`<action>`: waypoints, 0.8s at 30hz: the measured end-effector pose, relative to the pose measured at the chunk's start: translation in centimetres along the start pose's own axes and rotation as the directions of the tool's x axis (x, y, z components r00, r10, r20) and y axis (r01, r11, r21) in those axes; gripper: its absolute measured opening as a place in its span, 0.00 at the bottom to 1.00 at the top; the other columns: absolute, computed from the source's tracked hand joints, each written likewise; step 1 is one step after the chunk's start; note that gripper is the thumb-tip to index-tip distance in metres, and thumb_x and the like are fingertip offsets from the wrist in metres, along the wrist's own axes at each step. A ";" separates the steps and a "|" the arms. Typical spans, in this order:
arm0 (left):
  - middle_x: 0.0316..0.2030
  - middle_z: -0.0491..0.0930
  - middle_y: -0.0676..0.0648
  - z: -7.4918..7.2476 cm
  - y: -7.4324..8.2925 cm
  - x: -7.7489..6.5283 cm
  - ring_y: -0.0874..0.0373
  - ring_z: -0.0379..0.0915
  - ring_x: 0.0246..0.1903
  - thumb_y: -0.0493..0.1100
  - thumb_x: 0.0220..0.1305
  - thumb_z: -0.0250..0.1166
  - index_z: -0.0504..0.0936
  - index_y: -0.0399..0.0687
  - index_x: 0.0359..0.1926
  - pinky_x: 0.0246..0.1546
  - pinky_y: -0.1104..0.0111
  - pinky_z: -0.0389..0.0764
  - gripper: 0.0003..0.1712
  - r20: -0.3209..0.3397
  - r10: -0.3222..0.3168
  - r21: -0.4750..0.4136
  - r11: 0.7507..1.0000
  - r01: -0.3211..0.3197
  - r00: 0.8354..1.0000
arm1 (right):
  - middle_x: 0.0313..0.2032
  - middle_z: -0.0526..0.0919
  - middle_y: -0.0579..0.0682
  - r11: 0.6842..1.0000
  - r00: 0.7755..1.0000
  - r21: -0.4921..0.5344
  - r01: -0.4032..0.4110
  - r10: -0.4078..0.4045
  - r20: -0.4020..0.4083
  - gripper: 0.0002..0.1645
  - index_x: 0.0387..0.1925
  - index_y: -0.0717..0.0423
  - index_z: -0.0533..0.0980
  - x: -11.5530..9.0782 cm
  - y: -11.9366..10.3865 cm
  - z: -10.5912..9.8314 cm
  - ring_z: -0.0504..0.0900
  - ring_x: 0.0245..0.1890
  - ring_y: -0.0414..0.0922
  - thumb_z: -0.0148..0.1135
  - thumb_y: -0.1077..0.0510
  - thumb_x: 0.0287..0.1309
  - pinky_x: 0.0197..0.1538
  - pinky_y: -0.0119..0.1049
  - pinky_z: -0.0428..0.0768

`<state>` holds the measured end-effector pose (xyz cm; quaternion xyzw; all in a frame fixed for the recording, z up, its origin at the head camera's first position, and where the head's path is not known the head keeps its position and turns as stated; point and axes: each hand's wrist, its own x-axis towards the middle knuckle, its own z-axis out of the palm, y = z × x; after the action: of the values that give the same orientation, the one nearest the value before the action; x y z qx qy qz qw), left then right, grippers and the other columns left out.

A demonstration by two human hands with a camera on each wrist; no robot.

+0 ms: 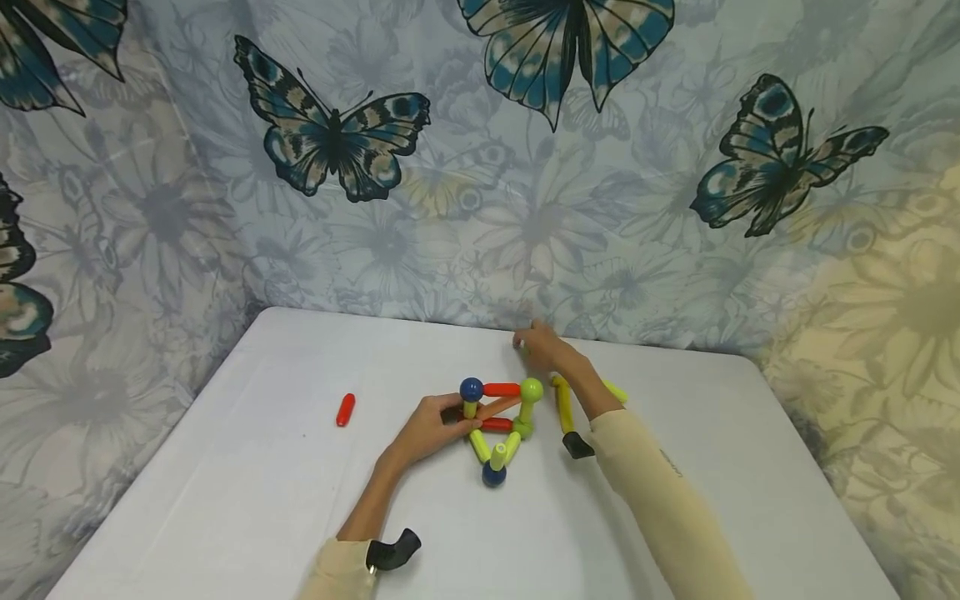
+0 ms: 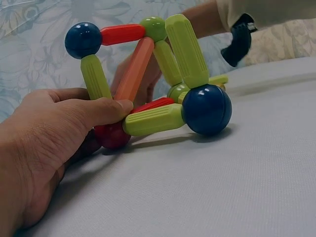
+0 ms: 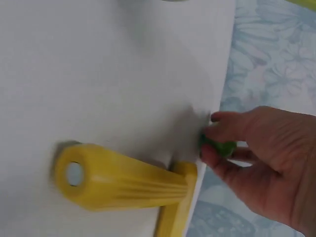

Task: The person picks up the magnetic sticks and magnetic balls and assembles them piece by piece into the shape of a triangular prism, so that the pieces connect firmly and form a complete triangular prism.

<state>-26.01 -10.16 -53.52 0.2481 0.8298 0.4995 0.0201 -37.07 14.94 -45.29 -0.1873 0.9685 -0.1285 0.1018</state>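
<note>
A frame of coloured magnetic rods and balls stands in the middle of the table. My left hand [image 1: 431, 432] grips its left side, the thumb pressing near the foot of the orange rod [image 2: 134, 69] just above a red ball [image 2: 112, 136]. One blue ball [image 1: 472, 389] tops the left upright, and another blue ball [image 2: 207, 109] sits at the front corner with a lime rod [image 2: 186, 49] rising from it. At the table's far edge, my right hand [image 1: 546, 346] pinches a small green piece [image 3: 224, 148], mostly hidden by the fingers.
Thick yellow rods [image 3: 123, 180] lie right of the frame, beneath my right forearm. A lime rod [image 1: 617, 392] shows beyond that arm. Off to the left lies a single red rod [image 1: 346, 410]. Patterned cloth [image 1: 480, 250] hangs behind the white table [image 1: 225, 483].
</note>
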 end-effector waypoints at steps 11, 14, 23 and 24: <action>0.48 0.90 0.50 0.2 0.0 0.2 0.59 0.82 0.48 0.50 0.68 0.72 0.87 0.49 0.55 0.56 0.65 0.82 0.18 -0.004 0.000 0.027 1.000 0.000 1.000 | 0.42 0.85 0.59 0.971 0.940 0.228 0.068 0.014 -0.341 0.24 0.61 0.66 0.76 -7.9 -1.3 -2.3 0.82 0.37 0.50 0.63 0.53 0.72 0.40 0.42 0.82; 0.48 0.90 0.51 0.3 0.3 0.1 0.59 0.82 0.49 0.51 0.68 0.72 0.87 0.49 0.55 0.57 0.62 0.82 0.18 -0.006 0.000 0.048 0.999 0.001 1.000 | 0.36 0.86 0.54 0.947 0.931 0.285 0.145 -0.034 -0.364 0.23 0.59 0.63 0.77 -10.9 -2.0 -3.2 0.80 0.32 0.45 0.63 0.51 0.73 0.35 0.35 0.79; 0.48 0.90 0.52 0.2 0.6 0.1 0.57 0.84 0.53 0.48 0.68 0.72 0.87 0.51 0.53 0.62 0.58 0.81 0.16 -0.015 0.007 0.060 0.998 -0.006 1.000 | 0.51 0.87 0.42 0.809 0.865 0.307 0.502 -0.464 -0.193 0.21 0.58 0.47 0.80 -14.9 -4.9 -5.0 0.82 0.45 0.38 0.72 0.57 0.65 0.45 0.33 0.82; 0.48 0.90 0.52 0.2 0.6 0.2 0.57 0.84 0.54 0.48 0.68 0.72 0.87 0.51 0.54 0.62 0.58 0.81 0.16 -0.012 0.012 0.055 0.998 -0.011 1.000 | 0.52 0.86 0.41 0.796 0.853 0.307 0.522 -0.494 -0.171 0.21 0.58 0.45 0.80 -15.1 -5.1 -5.0 0.81 0.45 0.37 0.72 0.57 0.65 0.45 0.33 0.82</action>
<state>-25.91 -9.65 -53.05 0.2502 0.8418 0.4783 0.0052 -22.86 17.25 -36.81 -0.4141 0.8485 -0.3249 0.0544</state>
